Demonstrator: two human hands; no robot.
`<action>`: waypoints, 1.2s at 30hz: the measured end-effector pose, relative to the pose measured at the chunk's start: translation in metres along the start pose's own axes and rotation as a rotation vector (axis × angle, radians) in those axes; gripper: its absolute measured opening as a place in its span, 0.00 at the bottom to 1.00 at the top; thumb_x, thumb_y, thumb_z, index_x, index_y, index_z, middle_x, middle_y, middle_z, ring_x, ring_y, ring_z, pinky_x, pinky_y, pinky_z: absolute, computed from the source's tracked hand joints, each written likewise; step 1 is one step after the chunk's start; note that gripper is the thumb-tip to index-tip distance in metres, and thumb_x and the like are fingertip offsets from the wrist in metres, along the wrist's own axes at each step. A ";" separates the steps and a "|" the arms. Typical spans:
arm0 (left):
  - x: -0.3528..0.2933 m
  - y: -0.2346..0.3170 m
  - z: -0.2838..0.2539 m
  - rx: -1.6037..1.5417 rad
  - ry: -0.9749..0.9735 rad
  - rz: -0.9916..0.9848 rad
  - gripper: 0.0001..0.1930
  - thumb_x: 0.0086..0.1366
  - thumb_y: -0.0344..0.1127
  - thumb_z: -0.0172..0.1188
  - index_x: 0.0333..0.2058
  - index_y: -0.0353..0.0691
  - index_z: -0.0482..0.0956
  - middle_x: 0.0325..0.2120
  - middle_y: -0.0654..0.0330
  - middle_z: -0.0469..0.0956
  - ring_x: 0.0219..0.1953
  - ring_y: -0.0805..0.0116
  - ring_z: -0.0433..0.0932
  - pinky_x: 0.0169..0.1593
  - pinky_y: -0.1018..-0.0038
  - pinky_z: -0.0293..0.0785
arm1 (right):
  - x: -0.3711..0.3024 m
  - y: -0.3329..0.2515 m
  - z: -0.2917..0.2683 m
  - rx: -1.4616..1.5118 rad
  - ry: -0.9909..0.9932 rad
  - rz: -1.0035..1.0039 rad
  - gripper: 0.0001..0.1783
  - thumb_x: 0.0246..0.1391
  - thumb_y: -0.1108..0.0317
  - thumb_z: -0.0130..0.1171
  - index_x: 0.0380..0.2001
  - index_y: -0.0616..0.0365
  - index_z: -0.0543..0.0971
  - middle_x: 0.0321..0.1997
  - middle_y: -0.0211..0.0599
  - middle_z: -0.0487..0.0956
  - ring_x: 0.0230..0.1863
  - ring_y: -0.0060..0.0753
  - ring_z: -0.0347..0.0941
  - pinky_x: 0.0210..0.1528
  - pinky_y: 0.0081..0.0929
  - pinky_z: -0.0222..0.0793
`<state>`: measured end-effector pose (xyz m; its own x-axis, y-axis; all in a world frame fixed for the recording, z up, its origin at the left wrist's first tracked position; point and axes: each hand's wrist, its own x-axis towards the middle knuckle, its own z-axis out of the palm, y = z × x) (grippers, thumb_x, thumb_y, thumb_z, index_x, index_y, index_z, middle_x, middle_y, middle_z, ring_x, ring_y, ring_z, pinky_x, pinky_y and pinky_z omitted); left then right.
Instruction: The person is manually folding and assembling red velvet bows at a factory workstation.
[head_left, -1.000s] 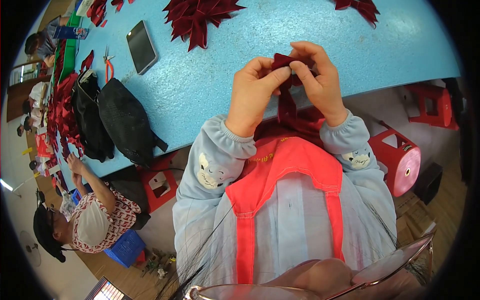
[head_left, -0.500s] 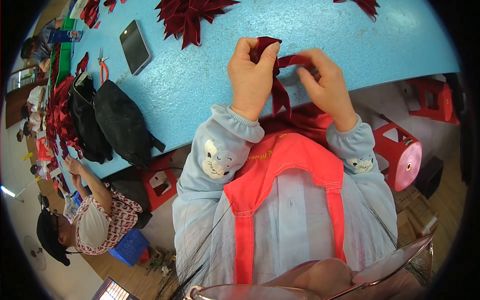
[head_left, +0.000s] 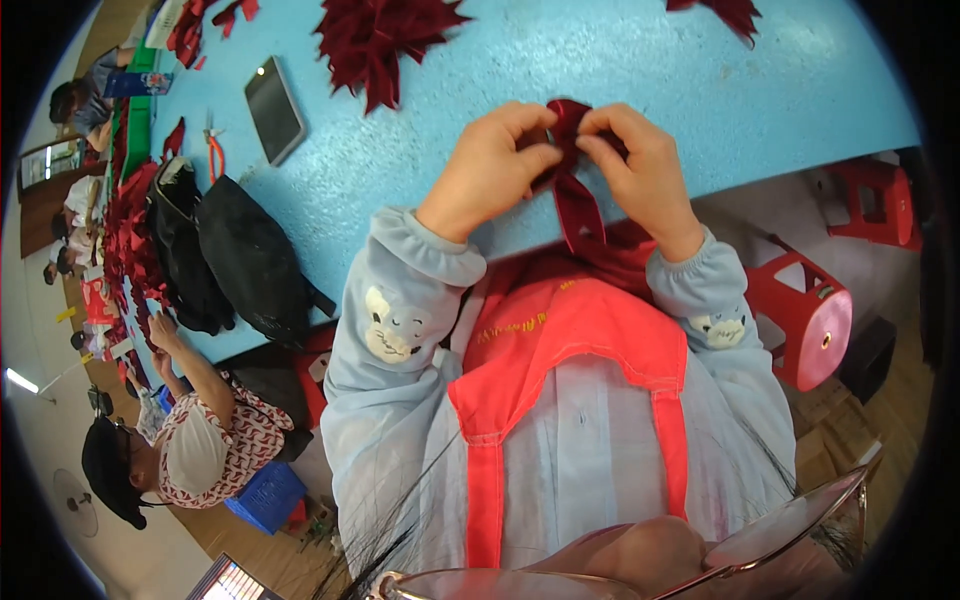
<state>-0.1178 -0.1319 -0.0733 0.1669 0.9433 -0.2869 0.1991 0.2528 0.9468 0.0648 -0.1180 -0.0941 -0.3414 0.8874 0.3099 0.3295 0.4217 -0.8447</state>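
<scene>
Right hand (head_left: pixel 637 160) now closer to your left hand (head_left: pixel 490 165); both pinch dark-red ribbon (head_left: pixel 579 212); slack grip could let far fold (head_left: pixel 568 116) slip

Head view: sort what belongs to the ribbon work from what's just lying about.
Seems to belong:
dark red ribbon, in left hand and right hand
dark red pile on the table

Probably just lying about:
phone
black bag

Unclear: orange-handled tool, untouched
</scene>
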 end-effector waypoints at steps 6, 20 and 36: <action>0.016 -0.009 -0.010 0.229 -0.168 0.249 0.09 0.54 0.27 0.61 0.34 0.34 0.75 0.24 0.61 0.76 0.21 0.76 0.72 0.26 0.78 0.69 | 0.002 0.000 0.002 0.018 -0.001 0.028 0.05 0.48 0.79 0.56 0.30 0.63 0.73 0.27 0.37 0.74 0.27 0.28 0.70 0.30 0.22 0.66; 0.002 0.008 0.000 -0.138 0.139 -0.158 0.05 0.52 0.27 0.60 0.23 0.35 0.71 0.14 0.62 0.72 0.14 0.76 0.71 0.17 0.80 0.64 | 0.004 0.001 0.004 -0.018 0.006 -0.049 0.06 0.46 0.81 0.56 0.29 0.62 0.72 0.28 0.37 0.73 0.27 0.31 0.70 0.29 0.23 0.65; -0.005 0.017 0.015 -0.426 0.227 -0.094 0.05 0.54 0.25 0.59 0.24 0.35 0.70 0.16 0.60 0.74 0.17 0.76 0.72 0.19 0.81 0.67 | -0.005 -0.003 -0.002 0.262 0.063 0.071 0.08 0.46 0.82 0.55 0.32 0.60 0.72 0.31 0.29 0.72 0.28 0.19 0.67 0.29 0.16 0.64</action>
<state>-0.1003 -0.1352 -0.0583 -0.0572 0.9232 -0.3800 -0.2170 0.3601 0.9073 0.0669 -0.1235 -0.0922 -0.2678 0.9261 0.2658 0.1088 0.3032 -0.9467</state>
